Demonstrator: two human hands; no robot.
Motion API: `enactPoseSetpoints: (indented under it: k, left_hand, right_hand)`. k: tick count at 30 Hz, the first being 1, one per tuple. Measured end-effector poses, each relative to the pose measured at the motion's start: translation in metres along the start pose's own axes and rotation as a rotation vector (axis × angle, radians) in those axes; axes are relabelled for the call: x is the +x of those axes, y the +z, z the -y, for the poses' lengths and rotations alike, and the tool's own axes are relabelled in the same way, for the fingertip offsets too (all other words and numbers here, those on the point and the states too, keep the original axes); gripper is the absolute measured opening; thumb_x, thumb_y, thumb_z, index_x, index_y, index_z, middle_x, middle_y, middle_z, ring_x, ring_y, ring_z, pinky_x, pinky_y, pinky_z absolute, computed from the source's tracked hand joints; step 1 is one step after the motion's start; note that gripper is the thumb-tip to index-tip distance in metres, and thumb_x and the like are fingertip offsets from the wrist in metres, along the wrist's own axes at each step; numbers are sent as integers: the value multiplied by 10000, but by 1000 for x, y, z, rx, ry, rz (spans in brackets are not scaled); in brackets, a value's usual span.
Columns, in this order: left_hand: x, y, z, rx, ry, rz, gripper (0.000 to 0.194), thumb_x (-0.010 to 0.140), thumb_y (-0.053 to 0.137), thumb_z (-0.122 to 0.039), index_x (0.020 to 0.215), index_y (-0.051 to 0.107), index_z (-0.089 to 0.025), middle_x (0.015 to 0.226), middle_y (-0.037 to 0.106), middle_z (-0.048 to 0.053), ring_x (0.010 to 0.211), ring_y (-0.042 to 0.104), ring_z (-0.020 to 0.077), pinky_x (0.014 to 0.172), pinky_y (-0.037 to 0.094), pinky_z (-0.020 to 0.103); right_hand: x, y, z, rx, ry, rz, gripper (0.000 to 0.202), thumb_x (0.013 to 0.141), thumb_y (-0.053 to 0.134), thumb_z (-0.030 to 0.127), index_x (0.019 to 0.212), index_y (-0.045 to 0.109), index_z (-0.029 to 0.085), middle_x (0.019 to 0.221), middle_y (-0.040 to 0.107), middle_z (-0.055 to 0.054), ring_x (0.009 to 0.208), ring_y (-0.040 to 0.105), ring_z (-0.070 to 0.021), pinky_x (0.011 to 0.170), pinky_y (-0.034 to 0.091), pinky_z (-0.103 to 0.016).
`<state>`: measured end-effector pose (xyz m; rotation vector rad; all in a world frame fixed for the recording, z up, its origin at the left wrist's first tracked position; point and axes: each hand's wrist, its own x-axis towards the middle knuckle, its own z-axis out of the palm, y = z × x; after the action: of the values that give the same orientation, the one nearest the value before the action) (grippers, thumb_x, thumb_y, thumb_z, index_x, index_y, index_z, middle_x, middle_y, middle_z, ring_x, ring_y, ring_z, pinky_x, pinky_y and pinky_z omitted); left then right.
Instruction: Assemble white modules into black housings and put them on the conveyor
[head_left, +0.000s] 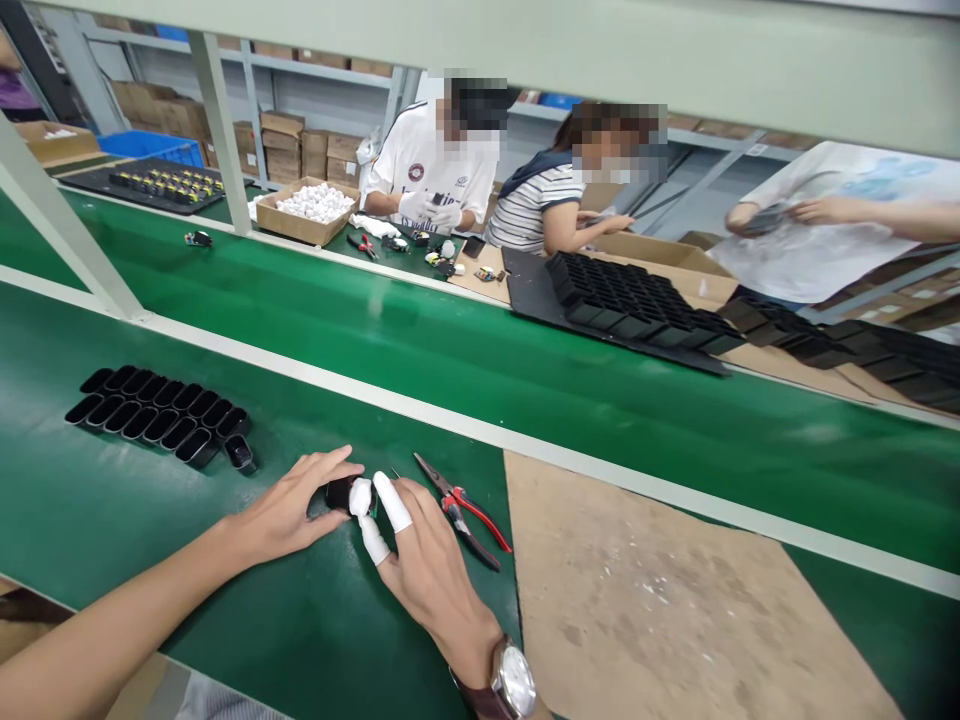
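My left hand (300, 505) grips a small black plastic case (340, 492) between thumb and fingers, low over the green bench. White finger cots cover the thumb and index finger of my right hand (424, 545). Those two fingertips close on a white lump-like part (361, 496) at the case's mouth. A bit of green, perhaps a circuit board, shows behind it; how deep the part sits in the case is hidden. Just beyond my right hand lie long-nose pliers (457, 500) with red and black handles, jaws pointing away to the left.
Open black cases (154, 410) stand in two rows at the left. A worn brown board (675, 590) covers the bench at right. Behind the pale rail (525, 440) runs a green belt (420, 320). Co-workers sit opposite, near a box of white parts (311, 205) and stacked black cases (637, 295).
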<state>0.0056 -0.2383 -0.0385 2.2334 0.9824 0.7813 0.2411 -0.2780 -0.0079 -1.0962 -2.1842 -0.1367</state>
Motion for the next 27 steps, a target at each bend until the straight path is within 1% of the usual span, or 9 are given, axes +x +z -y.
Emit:
enactPoseSetpoints:
  k: [4, 7, 10, 15, 18, 21, 25, 27]
  left_hand:
    - [1, -1, -1, 11, 1, -3, 839, 1043, 642, -245, 1690, 120, -357, 1497, 644, 102, 1439, 551, 300, 1206, 416, 572]
    - [1, -2, -2, -3, -6, 1, 832, 1048, 637, -260, 1689, 114, -358, 1501, 640, 102, 1435, 556, 296, 1192, 441, 566]
    - [1, -3, -3, -16, -10, 0, 828, 1049, 640, -275, 1687, 119, -358, 1497, 643, 103, 1438, 559, 289, 1190, 452, 554]
    - [2, -2, -4, -44, 1, -8, 833, 1047, 651, -280, 1684, 120, -363, 1488, 655, 95, 1436, 571, 279, 1222, 416, 568]
    - [2, -1, -3, -55, -3, -6, 839, 1042, 665, -288, 1684, 128, -358, 1493, 651, 95, 1433, 576, 270, 1218, 432, 537]
    - [2, 0, -1, -58, 1, -10, 855, 1034, 681, -295, 1685, 131, -357, 1493, 651, 89, 1427, 581, 263, 1203, 458, 506]
    - [1, -1, -1, -56, -9, -10, 852, 1029, 687, -302, 1684, 143, -355, 1482, 661, 91, 1410, 598, 264, 1195, 470, 503]
    - [1, -1, -1, -61, -14, -1, 851, 1029, 686, -302, 1683, 145, -354, 1483, 660, 95, 1409, 599, 265, 1194, 472, 503]
  right_hand:
    - [-2, -1, -2, 3, -3, 10, 658, 1062, 515, 163, 1658, 238, 131, 1209, 703, -180, 1144, 669, -322, 934, 623, -479]
    - [-3, -1, -4, -1, -11, 12, 651, 1061, 537, 165, 1648, 262, 108, 1209, 708, -185, 1146, 671, -329, 941, 623, -480]
    - [-4, -2, -5, 15, -13, 16, 638, 1066, 539, 167, 1646, 278, 111, 1215, 714, -179, 1141, 678, -324, 944, 627, -482]
    - [-5, -6, -8, 76, -24, 34, 641, 1066, 524, 142, 1654, 271, 130, 1253, 709, -170, 1184, 678, -310, 1012, 611, -483]
    - [-4, -10, -9, 96, -33, 55, 644, 1071, 520, 150, 1659, 257, 138, 1273, 706, -171, 1206, 673, -310, 1022, 609, -486]
    - [-3, -13, -9, 87, -46, 63, 640, 1071, 528, 156, 1653, 266, 112, 1275, 707, -177, 1201, 673, -313, 1025, 610, -487]
    - [-5, -14, -10, 87, -62, 63, 644, 1067, 524, 150, 1654, 263, 100, 1305, 699, -186, 1229, 664, -315, 1046, 604, -489]
    - [-8, -12, -11, 96, -58, 61, 627, 1065, 522, 142, 1644, 285, 101, 1319, 697, -187, 1252, 655, -314, 1049, 604, -494]
